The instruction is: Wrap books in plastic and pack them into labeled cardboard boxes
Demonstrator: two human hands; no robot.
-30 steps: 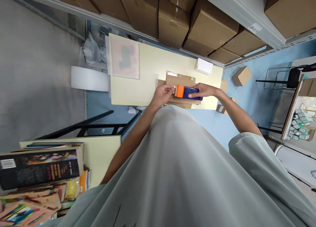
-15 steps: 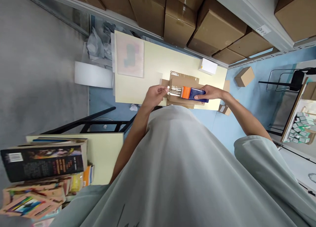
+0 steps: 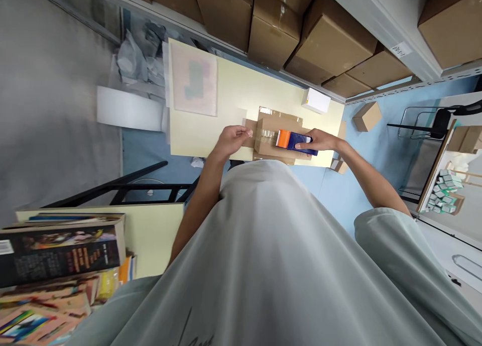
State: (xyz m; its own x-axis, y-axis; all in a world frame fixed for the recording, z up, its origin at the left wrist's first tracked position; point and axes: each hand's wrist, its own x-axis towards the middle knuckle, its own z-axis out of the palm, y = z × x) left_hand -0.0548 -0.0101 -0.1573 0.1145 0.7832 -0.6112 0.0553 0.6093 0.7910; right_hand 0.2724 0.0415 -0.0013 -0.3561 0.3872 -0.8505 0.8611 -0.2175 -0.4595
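Note:
On the pale yellow table (image 3: 233, 85) lies an open-flapped cardboard box (image 3: 266, 147), with strips of shiny tape along its flap edges. My right hand (image 3: 318, 139) grips an orange and dark blue tape dispenser (image 3: 291, 140) above the box's right part. Clear tape (image 3: 268, 134) shows on the cardboard at the dispenser's toothed end. Just left of the box, my left hand (image 3: 235, 139) is closed, thumb and fingertips pressed together; whatever lies between them is too small to make out.
A small white box (image 3: 316, 101) stands at the table's far right. A translucent sheet (image 3: 195, 80) lies at the left end. Cardboard boxes (image 3: 274, 37) fill the shelf beyond. Books (image 3: 64, 250) are stacked at lower left.
My left hand has moved slightly left, away from the tape and the dispenser. The shiny strip between hand and dispenser no longer reaches my fingers. My right hand still holds the dispenser in nearly the same place.

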